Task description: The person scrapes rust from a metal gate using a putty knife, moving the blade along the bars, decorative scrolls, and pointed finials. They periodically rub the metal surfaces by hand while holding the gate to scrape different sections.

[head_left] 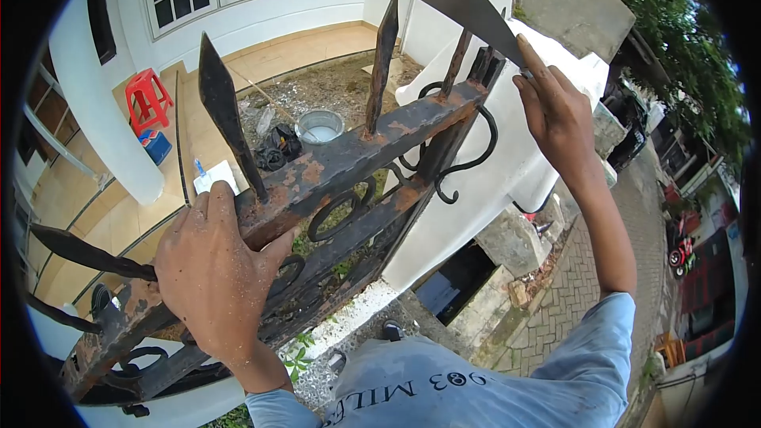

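My left hand [218, 281] is wrapped over the top rail of a black metal fence [380, 143], between two of its spear-shaped spikes. Flaking paint and rust patches show along that rail. Raised at the right, my right hand [555, 107] grips a scraper [469, 9] with a broad grey blade, its index finger stretched along the blade's base. The blade points up and to the left, above the fence's far end, and its handle is hidden in the hand. Curled scrollwork [483, 143] hangs below the rail.
Behind the fence are a metal bucket [319, 127] with a stick, a black bag [277, 147], a red stool [147, 99] and a blue box [154, 146]. A white wall [468, 206] adjoins the fence. An open drain [454, 284] and paved lane [579, 277] lie at the right.
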Tool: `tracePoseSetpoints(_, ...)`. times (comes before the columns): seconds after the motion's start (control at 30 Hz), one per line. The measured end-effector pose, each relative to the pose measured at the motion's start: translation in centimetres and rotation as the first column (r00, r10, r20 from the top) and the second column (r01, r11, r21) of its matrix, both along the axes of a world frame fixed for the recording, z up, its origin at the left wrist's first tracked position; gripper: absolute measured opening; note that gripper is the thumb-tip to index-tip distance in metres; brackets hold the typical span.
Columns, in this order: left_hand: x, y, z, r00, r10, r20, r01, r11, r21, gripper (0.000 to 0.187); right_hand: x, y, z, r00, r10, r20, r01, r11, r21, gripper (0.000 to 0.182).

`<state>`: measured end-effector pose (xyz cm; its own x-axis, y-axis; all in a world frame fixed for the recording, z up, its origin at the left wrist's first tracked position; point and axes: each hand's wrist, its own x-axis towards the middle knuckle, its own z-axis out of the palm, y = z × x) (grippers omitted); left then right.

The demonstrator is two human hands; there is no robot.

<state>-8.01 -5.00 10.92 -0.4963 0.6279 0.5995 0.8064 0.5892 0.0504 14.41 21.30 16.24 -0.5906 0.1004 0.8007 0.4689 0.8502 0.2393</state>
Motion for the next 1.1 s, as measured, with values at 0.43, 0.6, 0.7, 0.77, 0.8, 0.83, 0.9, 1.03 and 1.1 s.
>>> tracePoseSetpoints(0.43, -0.5, -0.1, -1.0, 0.999, -0.028, -0.044, 0.029, 0.999, 0.02, 0.063, -1.9, -1.8, -0.7, 0.953, -0.239, 0.184, 0.231, 0.971, 0.066, 0.057)
tracePoseSetpoints(0.6, -0.4, -0.1, -0.6, 0.999, -0.021, 0.039, 0.022, 0.999, -0.029, 0.06, -1.6, -2.4, -0.6, 0.946, -0.281, 0.162, 0.274, 0.96, 0.065, 0.058)
tracePoseSetpoints(0.7, -0.4, -0.2, -0.7, 0.998, -0.032, 0.053, 0.034, 0.998, -0.046, 0.059, -1.4, -2.9, -2.0, 0.895, -0.308, 0.323, 0.285, 0.951, 0.118, 0.052)
tracePoseSetpoints(0.77, -0.5, -0.3, -0.8, 0.998, -0.049, 0.025, 0.05, 0.998, -0.029, 0.058, -1.6, -2.9, -1.6, 0.901, -0.312, 0.3, 0.284, 0.949, 0.135, 0.053)
tracePoseSetpoints(0.8, -0.6, -0.3, -0.8, 0.998, -0.052, 0.021, 0.053, 0.998, -0.037, 0.058, -1.6, -2.5, -0.9, 0.934, -0.294, 0.202, 0.276, 0.955, 0.113, 0.055)
tracePoseSetpoints(0.83, -0.6, -0.3, -0.8, 0.998, -0.054, 0.023, 0.055, 0.997, -0.046, 0.059, -1.6, -2.4, -1.1, 0.943, -0.284, 0.172, 0.27, 0.958, 0.101, 0.055)
tracePoseSetpoints(0.9, -0.6, -0.4, -0.8, 0.997, -0.068, 0.022, 0.069, 0.997, -0.039, 0.059, -1.5, -3.1, -2.0, 0.869, -0.344, 0.356, 0.306, 0.939, 0.159, 0.052)
tracePoseSetpoints(1.03, -0.9, -0.4, -0.8, 0.994, -0.105, 0.012, 0.106, 0.994, -0.021, 0.058, -1.8, -2.7, -0.8, 0.918, -0.328, 0.223, 0.309, 0.944, 0.116, 0.056)
tracePoseSetpoints(1.1, -0.8, -0.5, -0.8, 0.994, -0.106, 0.016, 0.106, 0.994, -0.021, 0.057, -1.8, -3.2, -2.0, 0.868, -0.355, 0.347, 0.32, 0.934, 0.155, 0.054)
